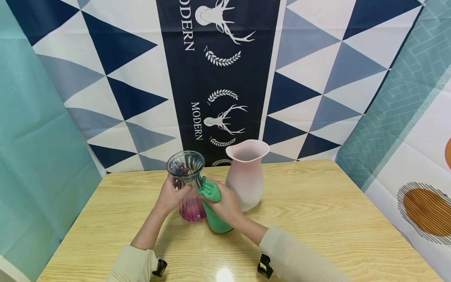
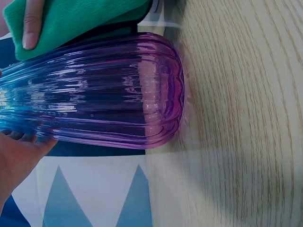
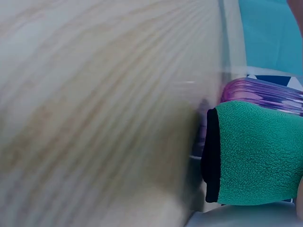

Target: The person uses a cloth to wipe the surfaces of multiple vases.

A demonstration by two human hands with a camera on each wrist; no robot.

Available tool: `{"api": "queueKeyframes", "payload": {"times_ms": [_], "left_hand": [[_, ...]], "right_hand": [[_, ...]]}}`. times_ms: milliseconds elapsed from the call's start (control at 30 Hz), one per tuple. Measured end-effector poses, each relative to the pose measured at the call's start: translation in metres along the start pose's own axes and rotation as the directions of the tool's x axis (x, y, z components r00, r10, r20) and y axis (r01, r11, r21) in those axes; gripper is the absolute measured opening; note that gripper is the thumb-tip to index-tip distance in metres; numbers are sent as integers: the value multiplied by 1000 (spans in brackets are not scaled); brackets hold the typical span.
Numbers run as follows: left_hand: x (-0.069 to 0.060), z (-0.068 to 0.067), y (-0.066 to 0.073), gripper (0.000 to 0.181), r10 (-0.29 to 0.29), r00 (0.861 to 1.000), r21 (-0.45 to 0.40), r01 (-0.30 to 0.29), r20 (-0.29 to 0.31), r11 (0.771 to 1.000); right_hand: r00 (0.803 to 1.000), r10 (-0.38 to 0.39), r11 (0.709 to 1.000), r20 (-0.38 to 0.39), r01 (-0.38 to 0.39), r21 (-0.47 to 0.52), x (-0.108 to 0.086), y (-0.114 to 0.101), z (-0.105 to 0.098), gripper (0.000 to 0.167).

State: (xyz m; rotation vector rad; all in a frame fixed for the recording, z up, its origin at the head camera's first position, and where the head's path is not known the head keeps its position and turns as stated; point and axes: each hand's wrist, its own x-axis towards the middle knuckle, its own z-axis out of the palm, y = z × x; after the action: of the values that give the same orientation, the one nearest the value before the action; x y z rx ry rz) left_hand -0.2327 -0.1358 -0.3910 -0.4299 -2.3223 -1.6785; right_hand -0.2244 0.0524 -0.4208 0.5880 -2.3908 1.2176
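A ribbed glass vase (image 1: 192, 207), blue at its flared rim and purple at its base, stands upright on the table. My left hand (image 1: 171, 196) grips its neck; in the left wrist view that hand (image 2: 21, 158) wraps the blue part of the vase (image 2: 109, 94). My right hand (image 1: 225, 203) holds a green cloth (image 1: 216, 219) against the vase's right side, and one finger presses on the cloth (image 2: 80, 23) in the left wrist view. The cloth (image 3: 260, 151) hangs down beside the purple base (image 3: 255, 92), showing a dark edge.
A pink and white vase (image 1: 246, 180) with a wavy rim stands just right of and behind my right hand. The wooden table (image 1: 299, 235) reaches back to a patterned cloth wall (image 1: 225, 78). Teal cloth (image 1: 42, 137) hangs on the left.
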Motion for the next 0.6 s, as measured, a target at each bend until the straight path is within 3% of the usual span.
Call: {"api": "queueKeyframes", "payload": {"times_ms": [333, 600], "left_hand": [[-1, 1, -1, 78, -49, 998, 37, 50, -31, 998], [0, 1, -2, 78, -3, 997, 63, 8, -72, 998]], "right_hand": [[1000, 4, 1000, 13, -4, -11, -9, 7, 3, 53], [1000, -10, 1000, -18, 10, 20, -1, 2, -2, 53]]}}
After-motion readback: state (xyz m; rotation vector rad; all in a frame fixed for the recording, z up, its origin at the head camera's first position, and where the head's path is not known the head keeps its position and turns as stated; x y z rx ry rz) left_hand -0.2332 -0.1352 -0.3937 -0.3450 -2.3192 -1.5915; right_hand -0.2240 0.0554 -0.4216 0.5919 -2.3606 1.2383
